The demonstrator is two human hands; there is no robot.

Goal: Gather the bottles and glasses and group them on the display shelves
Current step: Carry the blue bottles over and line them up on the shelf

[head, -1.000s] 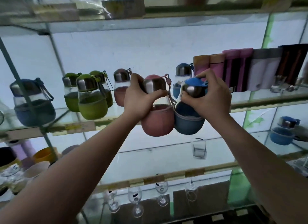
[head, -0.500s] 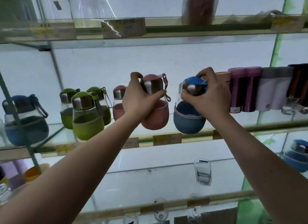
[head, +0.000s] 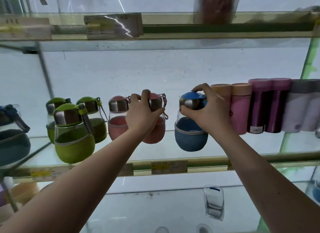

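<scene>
Pink bottle (head: 155, 134) gripped by the left hand (head: 143, 114) and blue bottle (head: 190, 139) gripped by the right hand (head: 209, 111) are at the glass shelf (head: 259, 159), three o'clock of the green bottles (head: 74, 134), unreleased; tumbler (head: 213, 203) at six o'clock seems ungrouped.

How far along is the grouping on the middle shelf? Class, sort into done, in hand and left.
Done: three green bottles stand together at left; the tall flasks line up at right. In hand: the left hand grips a pink bottle beside its pink twin; the right hand grips a blue bottle. Left: release both; the far-left blue bottle stands apart from it; a lone glass sits below.
</scene>
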